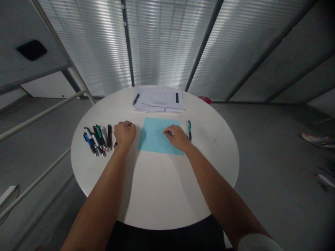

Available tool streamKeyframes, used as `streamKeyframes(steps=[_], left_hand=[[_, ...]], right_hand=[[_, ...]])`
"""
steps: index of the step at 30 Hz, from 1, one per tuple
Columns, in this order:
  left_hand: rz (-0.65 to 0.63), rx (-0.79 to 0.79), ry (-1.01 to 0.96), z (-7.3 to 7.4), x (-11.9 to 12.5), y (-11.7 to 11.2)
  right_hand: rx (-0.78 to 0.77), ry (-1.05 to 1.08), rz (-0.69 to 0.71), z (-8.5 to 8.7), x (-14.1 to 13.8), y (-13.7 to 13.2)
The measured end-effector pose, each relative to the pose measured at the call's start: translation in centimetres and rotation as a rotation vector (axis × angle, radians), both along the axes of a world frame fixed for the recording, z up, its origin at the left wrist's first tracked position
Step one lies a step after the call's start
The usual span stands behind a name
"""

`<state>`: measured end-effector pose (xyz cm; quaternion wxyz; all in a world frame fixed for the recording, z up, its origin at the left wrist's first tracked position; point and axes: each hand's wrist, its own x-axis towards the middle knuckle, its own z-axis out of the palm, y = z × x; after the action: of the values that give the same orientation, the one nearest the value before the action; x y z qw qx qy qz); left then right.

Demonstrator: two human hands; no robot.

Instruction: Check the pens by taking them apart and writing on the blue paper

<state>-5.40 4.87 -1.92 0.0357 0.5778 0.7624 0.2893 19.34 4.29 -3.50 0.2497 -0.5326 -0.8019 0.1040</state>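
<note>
My right hand [176,136] rests on the right part of a light blue sheet of paper [150,136], its fingers pinched round a pen [170,133] of which only a short dark piece shows. Faint marks are on the sheet, too small to read. Left of the paper, my left hand [125,133] lies curled on the table; what is inside its fingers, if anything, is hidden. The dark tip of another pen [115,144] pokes out beside its wrist. A group of several pens [98,139], in black, white, blue and green, lies just left of that hand.
A green and black pen [189,130] lies right of the blue sheet. At the back of the round white table [162,195] is a stack of printed papers [159,101] with a black pen [136,99] on it. White rails [44,113] stand at the left.
</note>
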Motion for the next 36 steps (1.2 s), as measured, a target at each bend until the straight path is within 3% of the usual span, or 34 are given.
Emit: streamKeyframes(steps=[6, 13, 21, 25, 36], left_hand=[[-0.038, -0.008, 0.029, -1.2, -0.4, 0.3], [-0.083, 0.024, -0.001, -1.2, -0.2, 0.1], [-0.31, 0.305, -0.194, -0.8, 1.2, 0.3], [-0.441, 0.355, -0.293, -1.0, 2.1, 0.2], [-0.86, 0.42, -0.079, -1.2, 4.5, -0.8]], right_hand=[[0.005, 0.019, 0.006, -0.1, 0.1, 0.0], [0.026, 0.02, 0.017, -0.2, 0.1, 0.1], [0.021, 0.008, 0.007, -0.3, 0.1, 0.1], [0.041, 0.022, 0.003, -0.2, -0.1, 0.0], [0.04, 0.225, -0.054, 0.4, -0.5, -0.3]])
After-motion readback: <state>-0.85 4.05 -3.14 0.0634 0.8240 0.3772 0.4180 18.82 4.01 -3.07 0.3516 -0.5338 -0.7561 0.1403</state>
